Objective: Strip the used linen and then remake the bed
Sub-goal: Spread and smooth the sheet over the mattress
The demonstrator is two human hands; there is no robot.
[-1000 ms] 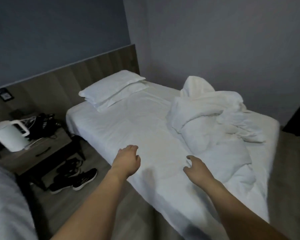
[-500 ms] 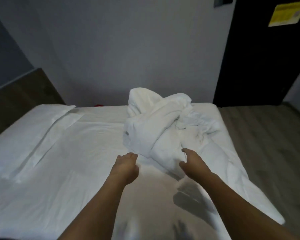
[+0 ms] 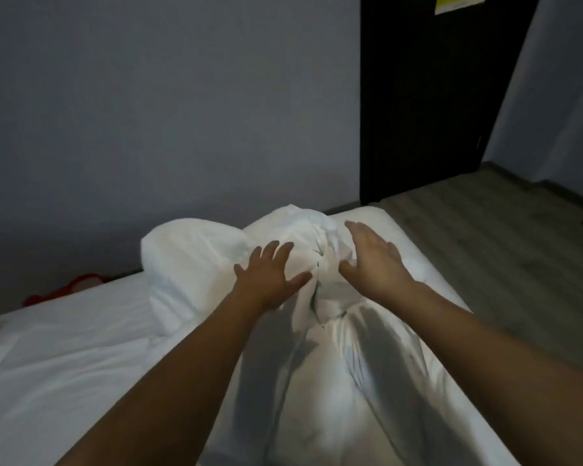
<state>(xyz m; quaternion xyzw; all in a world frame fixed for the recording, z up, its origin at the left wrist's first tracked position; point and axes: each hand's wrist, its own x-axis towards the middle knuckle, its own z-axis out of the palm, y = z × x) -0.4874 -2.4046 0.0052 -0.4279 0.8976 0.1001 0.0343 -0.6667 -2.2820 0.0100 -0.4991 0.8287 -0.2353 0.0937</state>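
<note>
Far left, a red thing [image 3: 68, 289] shows in the gap between the bed [image 3: 64, 358] and the wall [image 3: 148, 112]; that side is shut in, so nothing can be pulled off that way. The sheet [image 3: 48, 381] lies flat over the mattress here, not yet stripped.

Toward the middle, the duvet [image 3: 189, 264] sits bunched in a tall heap at the foot end, close to the wall, the handiest lump to gather first, I would say. The left hand [image 3: 270, 280] reaches over it with fingers spread and straight, palm down on or just above the cloth; I cannot tell whether it touches. It grips nothing yet.

Next, a twisted knot of folds runs between the two hands. The right hand [image 3: 374, 260] is spread too, fingers straight, on the far side of that knot, as if both hands mean to close in round the heap.

To the right, the bed's corner ends and bare floor [image 3: 502, 247] opens out toward the dark door [image 3: 435, 95]. That looks the roomy side for hauling the bundle clear.
</note>
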